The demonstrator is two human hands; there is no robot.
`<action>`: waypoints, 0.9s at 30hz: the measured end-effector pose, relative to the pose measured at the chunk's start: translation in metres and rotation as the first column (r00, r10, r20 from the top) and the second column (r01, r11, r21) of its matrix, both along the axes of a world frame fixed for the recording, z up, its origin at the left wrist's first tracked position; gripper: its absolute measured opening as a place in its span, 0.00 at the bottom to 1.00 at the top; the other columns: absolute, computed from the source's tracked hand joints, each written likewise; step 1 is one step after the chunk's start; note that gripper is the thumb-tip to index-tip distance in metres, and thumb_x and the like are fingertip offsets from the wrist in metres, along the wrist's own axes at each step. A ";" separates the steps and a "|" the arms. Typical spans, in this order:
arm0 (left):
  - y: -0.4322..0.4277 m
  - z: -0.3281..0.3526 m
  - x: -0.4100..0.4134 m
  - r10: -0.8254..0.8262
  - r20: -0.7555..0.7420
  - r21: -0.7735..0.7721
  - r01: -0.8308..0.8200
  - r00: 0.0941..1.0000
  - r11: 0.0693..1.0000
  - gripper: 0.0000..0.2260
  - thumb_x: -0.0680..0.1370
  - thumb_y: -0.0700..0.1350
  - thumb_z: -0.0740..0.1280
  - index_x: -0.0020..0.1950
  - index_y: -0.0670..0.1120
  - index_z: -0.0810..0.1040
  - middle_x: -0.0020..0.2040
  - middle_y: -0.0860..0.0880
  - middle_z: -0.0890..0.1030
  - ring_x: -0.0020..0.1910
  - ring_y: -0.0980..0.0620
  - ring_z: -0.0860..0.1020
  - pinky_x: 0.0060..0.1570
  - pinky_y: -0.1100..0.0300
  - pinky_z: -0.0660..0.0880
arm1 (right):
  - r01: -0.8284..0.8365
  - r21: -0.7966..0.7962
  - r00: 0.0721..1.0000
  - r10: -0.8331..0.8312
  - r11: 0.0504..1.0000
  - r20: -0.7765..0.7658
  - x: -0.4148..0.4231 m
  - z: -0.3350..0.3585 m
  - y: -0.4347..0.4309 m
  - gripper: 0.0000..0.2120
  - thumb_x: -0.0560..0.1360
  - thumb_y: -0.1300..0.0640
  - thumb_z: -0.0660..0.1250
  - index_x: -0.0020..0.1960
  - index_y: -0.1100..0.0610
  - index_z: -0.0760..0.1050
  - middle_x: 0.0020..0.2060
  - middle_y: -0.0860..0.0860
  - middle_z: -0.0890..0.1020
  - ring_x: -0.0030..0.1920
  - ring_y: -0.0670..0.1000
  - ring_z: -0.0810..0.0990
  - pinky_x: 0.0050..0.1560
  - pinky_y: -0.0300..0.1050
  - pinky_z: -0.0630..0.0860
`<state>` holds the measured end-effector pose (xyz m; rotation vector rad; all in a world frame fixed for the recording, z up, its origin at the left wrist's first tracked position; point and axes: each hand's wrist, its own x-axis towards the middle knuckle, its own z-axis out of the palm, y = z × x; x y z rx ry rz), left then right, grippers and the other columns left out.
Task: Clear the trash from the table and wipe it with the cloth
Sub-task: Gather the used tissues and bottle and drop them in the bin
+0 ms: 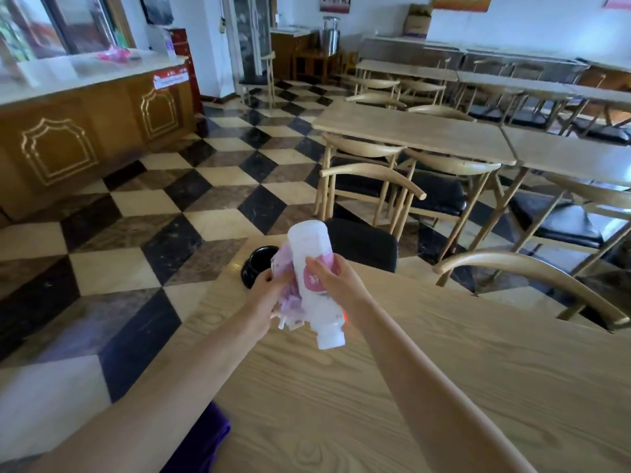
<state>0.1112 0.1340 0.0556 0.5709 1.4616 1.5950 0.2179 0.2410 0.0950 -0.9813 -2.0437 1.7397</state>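
Both hands were busy here. The right hand [329, 273] was wrapped round a white bottle [307, 247] with a pink label, held up over the table [409, 387] with the cap end tipped down toward the person. The left hand [264, 291] was clutching a crumpled wad of purple wrappers [290, 295], pressed right against the bottle.

Stuff I'd worry about: the bottle was upside down, so if that cap was loose (couldn't tell), any dregs would drip on the wood. Bits of the wad were poking out under the fingers, so a scrap could easily drop on the way to a bin. And the black pot [256, 264] sat close to the far left corner, so a careless wipe might shove it off.

Count: one bottle, one wad (couldn't count the pieces in it), one pot, and one purple cloth [201, 438], I think, at the table's near left edge with nobody touching it.
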 end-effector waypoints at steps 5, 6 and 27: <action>-0.045 0.012 -0.029 -0.013 -0.092 0.110 0.023 0.996 0.994 0.14 0.81 0.48 0.58 0.55 0.38 0.74 0.39 0.46 0.79 0.36 0.51 0.79 0.32 0.60 0.74 | -0.073 -0.124 0.996 0.078 0.990 0.041 -0.042 0.000 -0.030 0.21 0.72 0.39 0.64 0.60 0.49 0.68 0.49 0.49 0.78 0.48 0.50 0.78 0.53 0.52 0.78; -0.055 0.012 -0.036 -0.014 -0.098 0.130 0.027 0.995 0.991 0.15 0.81 0.49 0.57 0.57 0.38 0.73 0.41 0.46 0.79 0.38 0.51 0.80 0.34 0.61 0.76 | -0.087 -0.140 0.994 0.094 0.986 0.049 -0.051 0.000 -0.037 0.24 0.72 0.39 0.64 0.63 0.49 0.67 0.51 0.50 0.77 0.49 0.51 0.78 0.54 0.52 0.78; -0.387 -0.015 -0.206 0.587 -0.066 -0.135 -0.590 0.807 0.796 0.17 0.78 0.41 0.64 0.65 0.40 0.67 0.57 0.39 0.77 0.51 0.50 0.81 0.47 0.54 0.82 | -0.495 -0.339 0.845 0.535 0.800 0.029 -0.291 -0.048 -0.357 0.26 0.71 0.40 0.66 0.62 0.54 0.70 0.54 0.55 0.80 0.52 0.54 0.80 0.52 0.51 0.81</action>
